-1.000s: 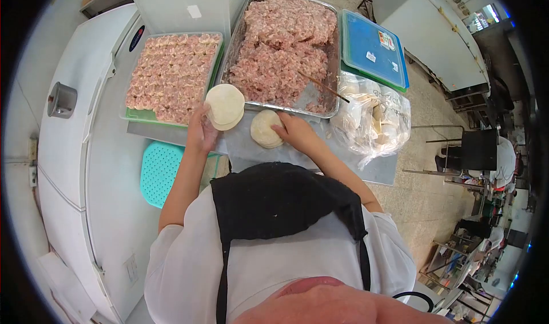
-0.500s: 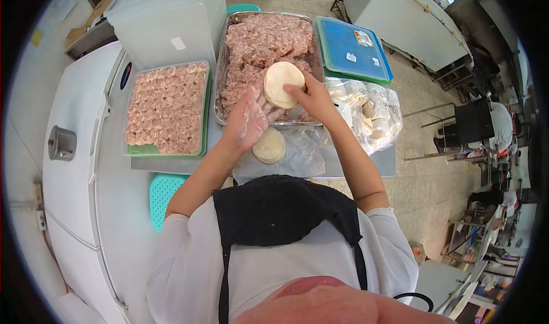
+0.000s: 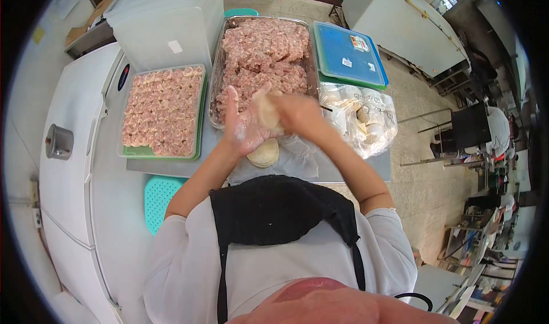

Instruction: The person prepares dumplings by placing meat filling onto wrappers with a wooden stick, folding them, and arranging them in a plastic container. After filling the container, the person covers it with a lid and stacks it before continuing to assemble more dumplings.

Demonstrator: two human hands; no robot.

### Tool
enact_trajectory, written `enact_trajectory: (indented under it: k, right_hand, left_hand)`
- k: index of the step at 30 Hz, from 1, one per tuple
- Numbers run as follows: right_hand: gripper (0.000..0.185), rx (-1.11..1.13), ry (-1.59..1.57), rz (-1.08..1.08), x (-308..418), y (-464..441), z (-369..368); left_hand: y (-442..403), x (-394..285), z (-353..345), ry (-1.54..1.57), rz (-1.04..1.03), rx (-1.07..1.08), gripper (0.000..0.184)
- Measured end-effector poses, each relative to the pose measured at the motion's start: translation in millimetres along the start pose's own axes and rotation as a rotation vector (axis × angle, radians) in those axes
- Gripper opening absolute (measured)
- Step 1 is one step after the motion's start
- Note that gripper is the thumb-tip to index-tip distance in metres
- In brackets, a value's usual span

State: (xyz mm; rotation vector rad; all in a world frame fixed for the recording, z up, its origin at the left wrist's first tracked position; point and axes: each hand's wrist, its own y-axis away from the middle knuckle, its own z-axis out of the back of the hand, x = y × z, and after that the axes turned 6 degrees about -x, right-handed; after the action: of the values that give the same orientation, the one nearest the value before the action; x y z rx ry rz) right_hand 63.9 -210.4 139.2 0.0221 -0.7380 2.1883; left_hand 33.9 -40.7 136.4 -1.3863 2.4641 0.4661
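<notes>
My left hand is spread with its palm up, whitish with flour, and pale round dough wrappers lie against its fingers. My right hand, blurred by motion, closes on the wrappers' right edge. Below both hands, a second stack of round wrappers rests on clear plastic. Just beyond the hands is a metal tray of pink minced meat. To the left, a clear-lidded green tray holds rows of small meat-filled dumplings.
Blue and green lids lie at the right, above a plastic bag of round items. Stacked translucent boxes stand behind the dumplings. A turquoise perforated stool is below the table at left. A seated person is far right.
The wrappers have come down from over the meat onto my left hand's fingers. My right hand has moved down with them and is now blurred. The view has shifted slightly.
</notes>
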Motion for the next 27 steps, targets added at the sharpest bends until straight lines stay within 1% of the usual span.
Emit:
enact_trajectory:
  k: [1, 2, 3, 4, 5, 6, 7, 8, 9, 10, 11, 12, 13, 14, 15, 16, 17, 18, 19, 20, 22, 23, 24, 25, 26, 27]
  right_hand:
    - [0.043, 0.122, -0.074, 0.145, 27.7, 6.8, -3.2]
    - [0.048, 0.243, -0.151, 0.287, 41.6, 11.3, -5.1]
    - [0.048, 0.248, -0.159, 0.294, 34.3, 12.7, -10.8]
    - [0.048, 0.295, -0.288, 0.148, 19.7, 12.5, -18.8]
    - [0.047, 0.343, -0.414, -0.005, 4.7, 12.2, -24.4]
    - [0.047, 0.348, -0.421, -0.006, -10.5, 4.7, -20.8]
    - [0.048, 0.258, -0.365, -0.003, -28.2, -6.6, -14.3]
    - [0.048, 0.168, -0.311, 0.001, -35.6, -13.3, -9.9]
    - [0.045, 0.083, -0.249, 0.214, -26.4, -14.2, -11.2]
    - [0.045, 0.092, -0.26, 0.22, -8.9, -11.1, -18.2]
    - [0.043, 0.075, -0.293, 0.292, 14.8, -3.1, -26.6]
    - [0.041, 0.055, -0.326, 0.364, 33.4, 7.2, -28.9]
    - [0.032, 0.151, -0.417, 0.281, 49.5, 11.8, -16.5]
    - [0.032, 0.159, -0.429, 0.28, 39.9, 13.5, -27.2]
    - [0.028, 0.142, -0.47, 0.129, 19.1, 15.7, -44.8]
    - [0.025, 0.127, -0.507, -0.023, 11.9, 12.3, -43.7]
    - [0.024, 0.226, -0.334, -0.043, -0.5, 12.6, -32.7]
    - [0.024, 0.237, -0.342, -0.043, -6.4, 11.5, -18.5]
    - [0.026, 0.289, -0.231, -0.002, -12.2, 12.9, -6.9]
    - [0.028, 0.337, -0.117, 0.04, -14.8, 13.3, -1.0]
    - [0.027, 0.392, -0.146, 0.023, -8.6, 18.8, 4.4]
    - [0.027, 0.44, -0.173, 0.006, -5.9, 21.5, 5.6]
    - [0.027, 0.442, -0.172, 0.006, -4.0, 25.2, -2.5]
    - [0.027, 0.365, -0.259, -0.001, -0.6, 30.6, -16.5]
    - [0.026, 0.289, -0.346, -0.008, 0.4, 34.3, -25.4]
    - [0.026, 0.291, -0.347, -0.007, 1.3, 33.5, -26.1]
  left_hand:
    - [0.5, 2.8, -0.4, 0.008, -0.01, -0.006, 0.101]
    - [2.2, 5.1, -0.7, -0.019, 0.023, -0.004, 0.1]
    - [3.3, 6.1, -0.3, -0.049, 0.057, -0.001, 0.099]
    - [1.4, 6.6, 6.8, -0.046, 0.051, -0.01, 0.099]
    - [-1.7, 7.2, 19.5, 0.021, 0.002, -0.025, 0.1]
    - [-1.3, 7.3, 27.6, 0.086, -0.046, -0.038, 0.101]
    - [9.5, 4.9, 18.6, 0.022, -0.028, -0.063, 0.103]
    - [12.4, 6.2, 14.8, 0.025, -0.033, -0.069, 0.103]
    - [14.4, 8.9, 12.4, 0.064, -0.022, -0.066, 0.103]
    - [16.6, 11.5, 12.5, 0.105, -0.014, -0.065, 0.102]
    - [10.0, 17.5, 31.8, 0.158, -0.041, -0.081, 0.102]
    - [9.8, 15.9, 34.0, 0.164, -0.046, -0.093, 0.102]
    - [10.3, 14.2, 36.1, 0.14, -0.037, -0.123, 0.102]
    - [13.0, 15.0, 38.0, 0.118, -0.027, -0.154, 0.101]
    - [18.6, 15.5, 25.3, 0.16, -0.013, -0.336, 0.101]
    - [24.2, 18.6, 29.7, 0.168, -0.011, -0.35, 0.101]
    - [29.8, 20.4, 35.1, 0.047, -0.026, -0.296, 0.1]
    - [34.7, 22.1, 38.9, -0.074, -0.04, -0.24, 0.1]
    - [44.6, 20.9, 28.3, -0.159, -0.107, -0.248, 0.099]
    - [48.5, 18.5, 34.5, -0.154, -0.105, -0.254, 0.099]
    - [61.0, 5.9, 58.9, -0.55, -0.337, -0.354, 0.086]
    - [66.7, 3.0, 77.4, -0.547, -0.336, -0.355, 0.086]
    - [71.6, 1.9, 99.5, -0.64, -0.231, -0.447, 0.079]
    - [73.8, 1.3, 104.2, -0.731, -0.125, -0.539, 0.072]
    - [74.8, 8.3, 107.6, -0.728, -0.125, -0.54, 0.072]
    - [76.1, 18.9, 101.4, -0.694, -0.081, -0.561, 0.068]
